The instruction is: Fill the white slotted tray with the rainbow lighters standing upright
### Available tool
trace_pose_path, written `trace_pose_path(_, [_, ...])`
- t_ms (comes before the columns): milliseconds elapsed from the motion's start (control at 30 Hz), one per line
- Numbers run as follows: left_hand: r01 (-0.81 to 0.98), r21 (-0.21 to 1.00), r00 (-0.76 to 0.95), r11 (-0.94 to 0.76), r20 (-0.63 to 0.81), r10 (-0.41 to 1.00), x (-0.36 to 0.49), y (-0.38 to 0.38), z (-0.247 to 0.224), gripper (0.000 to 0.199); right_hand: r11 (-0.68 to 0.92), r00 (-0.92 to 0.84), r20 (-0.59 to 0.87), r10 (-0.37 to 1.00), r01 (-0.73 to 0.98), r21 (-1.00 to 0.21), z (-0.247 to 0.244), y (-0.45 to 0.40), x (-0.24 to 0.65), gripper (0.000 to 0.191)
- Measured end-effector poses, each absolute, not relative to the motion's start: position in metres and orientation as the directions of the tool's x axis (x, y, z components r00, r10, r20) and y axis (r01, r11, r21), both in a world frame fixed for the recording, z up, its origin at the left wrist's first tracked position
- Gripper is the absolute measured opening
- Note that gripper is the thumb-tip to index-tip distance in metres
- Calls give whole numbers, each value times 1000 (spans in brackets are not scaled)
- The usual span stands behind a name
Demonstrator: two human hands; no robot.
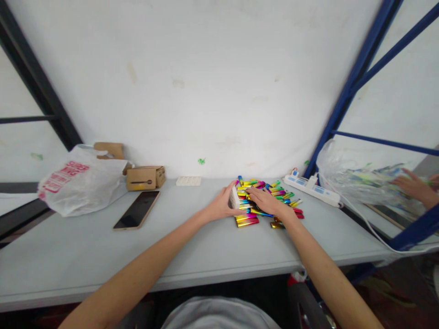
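A white slotted tray (235, 198) stands on its side, its back towards my left hand (219, 204). That hand grips it, thumb at the near end and fingers at the far end. Shiny lighter-like tubes (247, 220) in metallic gold, blue, pink and green lie in a loose pile to the tray's right, several lined up against it. My right hand (265, 201) lies over the pile, palm down, fingers stretched towards the tray and touching the tubes. What is under its palm is hidden.
A second white slotted tray (188, 181) lies by the wall. To the left are a phone (137, 210), a small cardboard box (146, 178) and a white plastic bag (85, 180). A power strip (312, 189) and a clear plastic bag (360, 178) are at the right, where another person's hand (416, 187) shows.
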State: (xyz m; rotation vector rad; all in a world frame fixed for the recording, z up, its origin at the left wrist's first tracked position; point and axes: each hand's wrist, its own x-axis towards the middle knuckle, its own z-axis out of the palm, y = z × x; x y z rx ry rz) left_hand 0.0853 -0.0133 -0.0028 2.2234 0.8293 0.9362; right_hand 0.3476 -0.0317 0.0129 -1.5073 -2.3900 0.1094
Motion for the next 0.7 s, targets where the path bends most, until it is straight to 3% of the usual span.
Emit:
trace_pose_path(200, [308,703,558,-641,413,720,86,-14,-1,131,542,-438,403,804,818,-194,17,-33,319,53])
trace_pose_path(433, [350,679,559,-645,401,726,84,-14,1,130,592,-585,242,774,804,48,5,-40,286,49])
trace_pose_path(567, [347,672,562,-654,410,719,83,-11,-1,127,590,-586,253,770,804,70,7,-45,294,43])
trace_pose_path(700, [350,672,565,-653,405,719,75,-7,-3,127,554,-543,265,797,832,39,10,-49,305,51])
